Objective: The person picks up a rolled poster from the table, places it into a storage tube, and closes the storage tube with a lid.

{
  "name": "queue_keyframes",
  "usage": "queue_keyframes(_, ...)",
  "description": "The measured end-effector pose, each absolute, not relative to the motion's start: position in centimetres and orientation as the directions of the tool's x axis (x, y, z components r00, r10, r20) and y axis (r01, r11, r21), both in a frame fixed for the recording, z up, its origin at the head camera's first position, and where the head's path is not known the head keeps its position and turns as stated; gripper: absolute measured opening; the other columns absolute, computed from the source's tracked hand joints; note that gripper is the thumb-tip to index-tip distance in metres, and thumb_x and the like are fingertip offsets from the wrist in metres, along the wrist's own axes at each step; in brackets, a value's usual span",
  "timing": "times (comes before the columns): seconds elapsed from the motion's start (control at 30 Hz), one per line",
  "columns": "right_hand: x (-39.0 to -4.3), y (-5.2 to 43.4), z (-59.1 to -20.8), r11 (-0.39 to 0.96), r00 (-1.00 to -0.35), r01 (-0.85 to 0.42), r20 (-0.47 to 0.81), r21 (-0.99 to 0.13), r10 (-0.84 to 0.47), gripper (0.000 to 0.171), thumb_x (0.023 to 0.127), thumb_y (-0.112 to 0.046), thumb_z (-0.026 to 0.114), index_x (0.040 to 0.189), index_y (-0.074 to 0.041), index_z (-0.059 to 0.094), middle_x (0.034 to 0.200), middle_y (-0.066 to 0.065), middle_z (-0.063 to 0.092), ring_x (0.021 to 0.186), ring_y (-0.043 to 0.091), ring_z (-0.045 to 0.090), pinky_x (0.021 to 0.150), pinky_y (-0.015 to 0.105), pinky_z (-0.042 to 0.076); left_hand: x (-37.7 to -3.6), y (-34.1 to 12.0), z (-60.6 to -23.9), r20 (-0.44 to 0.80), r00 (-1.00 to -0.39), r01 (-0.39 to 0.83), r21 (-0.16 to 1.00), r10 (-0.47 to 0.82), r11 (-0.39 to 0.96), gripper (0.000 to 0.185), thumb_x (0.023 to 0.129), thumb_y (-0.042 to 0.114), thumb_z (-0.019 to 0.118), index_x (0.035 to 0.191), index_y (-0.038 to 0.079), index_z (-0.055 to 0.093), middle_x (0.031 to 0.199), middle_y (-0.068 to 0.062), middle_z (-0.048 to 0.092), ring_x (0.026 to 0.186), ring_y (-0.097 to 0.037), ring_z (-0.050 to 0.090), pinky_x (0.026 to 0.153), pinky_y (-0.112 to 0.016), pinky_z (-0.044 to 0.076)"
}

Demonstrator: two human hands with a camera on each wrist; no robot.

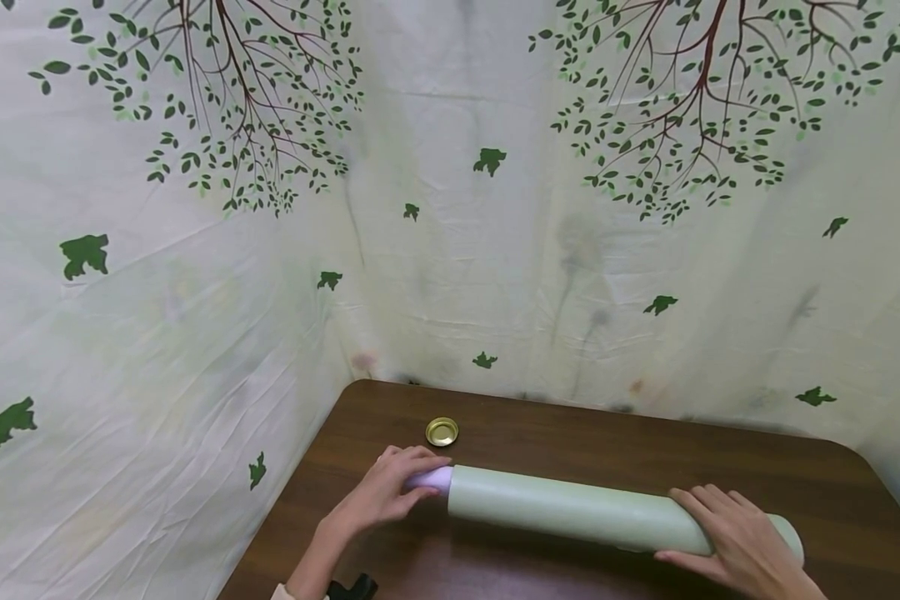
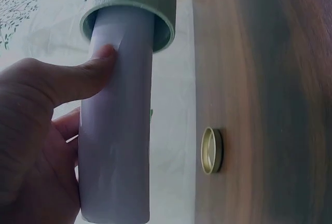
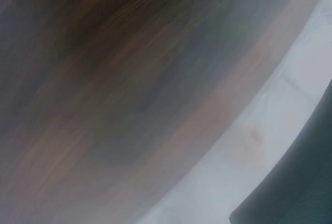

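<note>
A long pale green tube (image 1: 562, 504) is held crosswise over the table in the head view. My right hand (image 1: 737, 535) grips it near its right end, fingers over the top and thumb along the near side. A smooth, pale lilac roll (image 2: 116, 146) sticks out of the tube's open left end. My left hand (image 1: 382, 493) pinches that roll, with the thumb (image 2: 98, 71) lying on it just short of the tube's rim. The rest of the roll is hidden inside. Part of the tube (image 3: 303, 187) crosses the right wrist view's lower corner.
A small round gold lid (image 1: 442, 432) lies on the dark wooden table (image 1: 585, 429), beyond my left hand. Behind the table hangs a pale cloth (image 1: 435, 275) printed with branches and green leaves, and it also covers the left side.
</note>
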State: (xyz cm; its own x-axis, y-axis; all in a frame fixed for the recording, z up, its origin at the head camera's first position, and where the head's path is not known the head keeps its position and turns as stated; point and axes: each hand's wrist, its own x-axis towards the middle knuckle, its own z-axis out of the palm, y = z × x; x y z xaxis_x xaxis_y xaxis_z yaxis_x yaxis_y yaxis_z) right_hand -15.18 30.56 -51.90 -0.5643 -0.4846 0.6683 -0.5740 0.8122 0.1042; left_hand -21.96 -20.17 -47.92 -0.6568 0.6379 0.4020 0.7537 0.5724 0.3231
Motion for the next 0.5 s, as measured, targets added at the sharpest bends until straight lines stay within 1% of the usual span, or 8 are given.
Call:
queue_keyframes(0.13,-15.19,30.38,-51.94,0.811,-0.568,-0.576,0.667,0.097,-0.483,0.077,0.072,-0.081,0.072,0.11,-0.014,0.072,0.09,-0.007,0.065,0.071,0.008,0.054,0.058,0.024,0.037,-21.74,-19.65,-48.0,0.353,-0.683,0.73,0.352,0.639,0.586,0.041,0.092,0.016,0.078,0.132,0.015,0.071,0.117,0.002,0.073,0.1,-0.01,0.068,0.088,-0.033,0.041)
queue_keyframes(0.27,-15.15,30.29,-52.0,0.814,-0.573,-0.574,0.666,0.09,-0.478,0.076,0.071,-0.081,0.073,0.109,-0.015,0.072,0.089,-0.007,0.065,0.071,0.007,0.055,0.058,0.023,0.037,-21.56,-19.34,-48.14,0.332,-0.691,0.722,0.353,0.642,0.595,0.042,0.092,0.016,0.078,0.133,0.015,0.07,0.118,0.002,0.072,0.102,-0.011,0.067,0.089,-0.033,0.041)
queue_keyframes(0.4,-15.06,30.3,-52.11,0.819,-0.582,-0.567,0.662,0.086,-0.472,0.075,0.07,-0.08,0.074,0.109,-0.016,0.072,0.089,-0.008,0.065,0.071,0.007,0.056,0.058,0.024,0.038,-21.45,-19.24,-48.28,0.332,-0.688,0.726,0.331,0.645,0.603,0.042,0.091,0.017,0.079,0.132,0.015,0.07,0.118,0.002,0.072,0.103,-0.012,0.067,0.091,-0.035,0.042)
queue_keyframes(0.5,-14.97,30.37,-52.17,0.823,-0.586,-0.562,0.66,0.085,-0.469,0.075,0.07,-0.08,0.074,0.109,-0.016,0.072,0.089,-0.008,0.066,0.072,0.008,0.057,0.058,0.025,0.04,-21.41,-19.21,-48.39,0.351,-0.674,0.739,0.299,0.651,0.604,0.042,0.089,0.019,0.08,0.13,0.014,0.071,0.117,0.002,0.072,0.104,-0.013,0.067,0.091,-0.036,0.043)
